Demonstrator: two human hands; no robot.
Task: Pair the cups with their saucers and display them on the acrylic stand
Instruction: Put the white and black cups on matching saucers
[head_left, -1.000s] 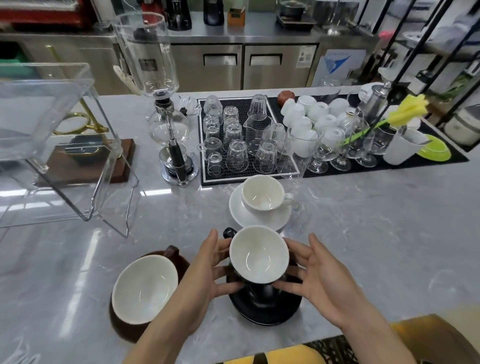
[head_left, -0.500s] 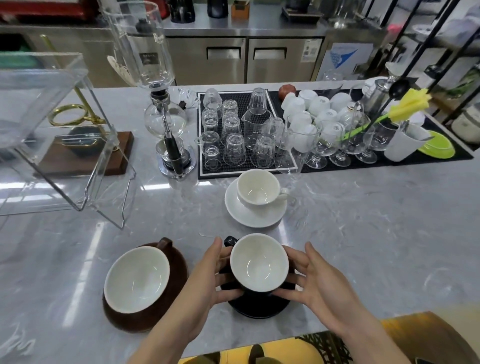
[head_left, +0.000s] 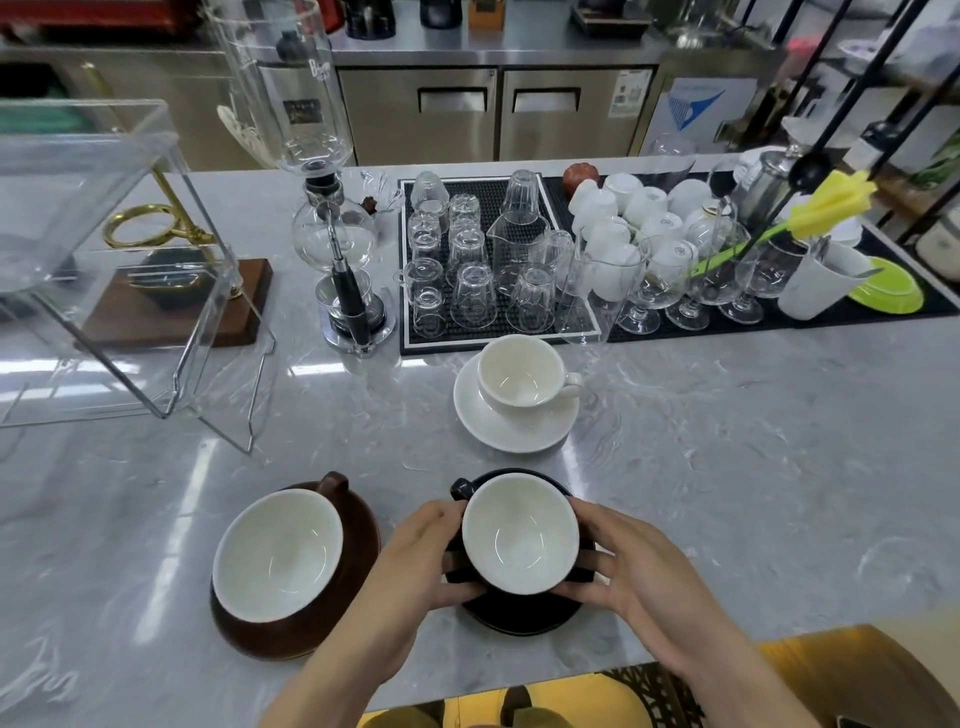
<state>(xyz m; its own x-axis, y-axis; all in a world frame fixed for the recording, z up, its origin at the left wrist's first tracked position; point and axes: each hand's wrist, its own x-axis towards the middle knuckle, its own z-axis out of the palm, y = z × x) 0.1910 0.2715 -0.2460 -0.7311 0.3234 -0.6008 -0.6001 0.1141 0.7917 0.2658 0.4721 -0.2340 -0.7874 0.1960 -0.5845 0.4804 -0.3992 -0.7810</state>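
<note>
Head view: the black cup (head_left: 520, 535), white inside, sits over the black saucer (head_left: 522, 610) at the near edge of the grey marble worktop (head_left: 753, 467); whether the cup's base touches the saucer cannot be told. The left hand (head_left: 415, 556) cups the black cup's left side, its fingers (head_left: 457, 592) curled under the wall. The right hand (head_left: 631, 566) mirrors it on the right side, its fingers (head_left: 582, 592) pressed against the wall and base, so both hands are clamped on the cup. The cup's small black handle points away and to the left.

Just left of the black cup stands the brown cup (head_left: 280, 556), also white inside, on the brown saucer (head_left: 363, 525), handle pointing away. Beyond the black cup, apart from it, the white cup (head_left: 519, 376) rests on the white saucer (head_left: 514, 421), handle to the right.

Far left of and beyond the black cup stands the clear acrylic stand (head_left: 119, 249), bearing none of the cups. Beyond the white cup lies a black mat (head_left: 493, 197) holding upturned glasses, with a glass siphon coffee maker (head_left: 332, 223) to its left and more white cups and stemmed glasses to its right.
</note>
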